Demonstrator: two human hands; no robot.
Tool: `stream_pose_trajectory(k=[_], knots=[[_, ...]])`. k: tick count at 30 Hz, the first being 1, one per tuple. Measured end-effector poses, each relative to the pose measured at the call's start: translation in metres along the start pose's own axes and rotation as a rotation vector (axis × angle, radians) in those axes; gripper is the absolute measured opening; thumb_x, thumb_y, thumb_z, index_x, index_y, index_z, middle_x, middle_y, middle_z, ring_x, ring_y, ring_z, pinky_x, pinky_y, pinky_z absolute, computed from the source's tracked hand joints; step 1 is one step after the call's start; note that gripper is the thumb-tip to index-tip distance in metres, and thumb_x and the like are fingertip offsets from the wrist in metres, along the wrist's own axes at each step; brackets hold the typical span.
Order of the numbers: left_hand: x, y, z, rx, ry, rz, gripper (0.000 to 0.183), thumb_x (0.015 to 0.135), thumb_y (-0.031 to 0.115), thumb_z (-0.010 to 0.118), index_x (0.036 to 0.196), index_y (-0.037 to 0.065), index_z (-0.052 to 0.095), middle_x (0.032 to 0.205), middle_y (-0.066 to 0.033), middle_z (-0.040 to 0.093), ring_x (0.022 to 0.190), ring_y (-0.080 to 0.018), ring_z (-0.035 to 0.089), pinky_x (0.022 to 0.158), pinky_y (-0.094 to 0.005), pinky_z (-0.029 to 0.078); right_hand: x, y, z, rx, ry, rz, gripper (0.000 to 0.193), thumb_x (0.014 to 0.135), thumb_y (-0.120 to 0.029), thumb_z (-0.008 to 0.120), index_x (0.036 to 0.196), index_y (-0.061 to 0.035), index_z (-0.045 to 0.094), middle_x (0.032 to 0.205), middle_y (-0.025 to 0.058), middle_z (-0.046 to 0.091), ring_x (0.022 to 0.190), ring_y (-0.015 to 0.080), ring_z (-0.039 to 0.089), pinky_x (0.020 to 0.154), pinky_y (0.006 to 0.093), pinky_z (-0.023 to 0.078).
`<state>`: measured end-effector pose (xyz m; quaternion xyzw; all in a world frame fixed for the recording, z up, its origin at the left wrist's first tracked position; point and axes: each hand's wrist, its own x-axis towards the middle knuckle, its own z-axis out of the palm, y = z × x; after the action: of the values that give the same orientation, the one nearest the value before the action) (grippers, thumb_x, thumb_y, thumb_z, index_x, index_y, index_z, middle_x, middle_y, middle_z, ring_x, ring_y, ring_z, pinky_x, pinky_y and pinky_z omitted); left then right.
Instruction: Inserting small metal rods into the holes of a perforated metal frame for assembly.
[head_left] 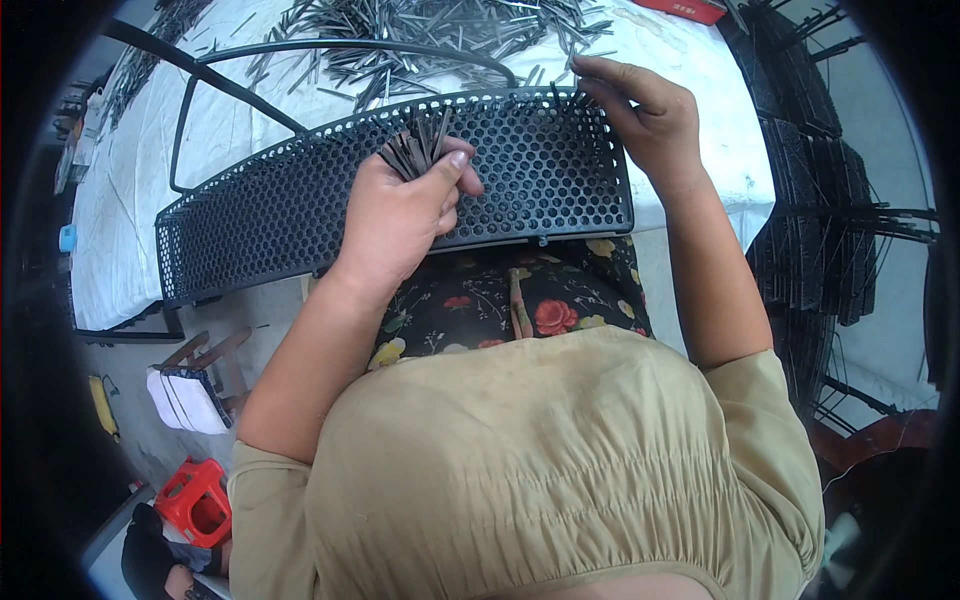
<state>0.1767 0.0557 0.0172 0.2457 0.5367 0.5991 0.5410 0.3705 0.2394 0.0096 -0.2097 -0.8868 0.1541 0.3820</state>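
A black perforated metal panel (290, 220), long and curved with raised edges, lies across my lap and the table's near edge. My left hand (405, 205) is closed around a bundle of thin dark strips (420, 150) that fan upward above the panel's middle. My right hand (645, 115) is at the panel's far right corner, with thumb and forefinger close together. Several short dark strips (562, 97) stand up at the panel's rim beside those fingertips. Whatever the right fingertips pinch is too small to make out.
A large heap of loose dark strips (420, 45) covers the far part of the white-covered table (120, 240). A black bent-rod frame (345, 45) arches behind the panel. Stacked dark panels (800, 200) stand at right. A red stool (195, 500) and a person's arm (180, 580) are lower left.
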Motion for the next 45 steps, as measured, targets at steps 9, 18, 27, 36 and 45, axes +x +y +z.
stream_pose_trajectory(k=[9, 18, 27, 36, 45], knots=[[0.001, -0.001, 0.0, 0.007, -0.007, 0.014, 0.012, 0.095, 0.005, 0.056, 0.101, -0.004, 0.062, 0.076, -0.0083, 0.062, 0.052, -0.0027, 0.042, 0.041, -0.0188, 0.031, 0.002, -0.001, 0.0, -0.005, -0.024, -0.002, 0.021, 0.085, -0.013, 0.071, 0.106, -0.0141, 0.072, 0.091, 0.0077, 0.072, 0.081, 0.0211, 0.071, 0.069, 0.0305, 0.056], [-0.001, -0.002, 0.0, 0.045, -0.004, 0.009, 0.013, 0.095, 0.006, 0.056, 0.102, -0.003, 0.062, 0.077, -0.0077, 0.063, 0.051, -0.0015, 0.041, 0.041, -0.0181, 0.03, 0.002, -0.005, -0.002, 0.019, -0.065, -0.007, 0.017, 0.085, -0.01, 0.07, 0.101, -0.0118, 0.072, 0.089, 0.008, 0.072, 0.078, 0.0213, 0.07, 0.067, 0.0302, 0.055], [0.0, -0.002, 0.002, 0.037, 0.009, 0.013, 0.012, 0.095, 0.005, 0.056, 0.102, -0.003, 0.062, 0.077, -0.0086, 0.063, 0.051, -0.002, 0.041, 0.041, -0.0181, 0.031, 0.003, 0.001, -0.011, 0.016, -0.092, -0.032, 0.016, 0.085, -0.009, 0.07, 0.101, -0.0087, 0.072, 0.088, 0.0095, 0.072, 0.078, 0.0215, 0.07, 0.069, 0.0301, 0.055], [0.001, -0.004, -0.001, 0.011, -0.006, 0.011, 0.013, 0.094, 0.005, 0.056, 0.102, -0.004, 0.061, 0.077, -0.0093, 0.063, 0.051, -0.0026, 0.041, 0.041, -0.0186, 0.031, 0.003, -0.001, -0.015, -0.037, -0.084, -0.001, 0.017, 0.088, -0.01, 0.067, 0.104, -0.0106, 0.072, 0.09, 0.0088, 0.072, 0.078, 0.0218, 0.07, 0.069, 0.0307, 0.056], [0.0, -0.001, 0.0, 0.015, -0.014, 0.002, 0.013, 0.094, 0.005, 0.056, 0.102, -0.004, 0.061, 0.076, -0.0087, 0.062, 0.05, -0.0026, 0.04, 0.041, -0.0189, 0.03, 0.007, 0.002, -0.022, -0.082, -0.107, -0.033, 0.017, 0.089, -0.012, 0.066, 0.105, -0.011, 0.071, 0.091, 0.0086, 0.072, 0.081, 0.0225, 0.07, 0.071, 0.0312, 0.056]])
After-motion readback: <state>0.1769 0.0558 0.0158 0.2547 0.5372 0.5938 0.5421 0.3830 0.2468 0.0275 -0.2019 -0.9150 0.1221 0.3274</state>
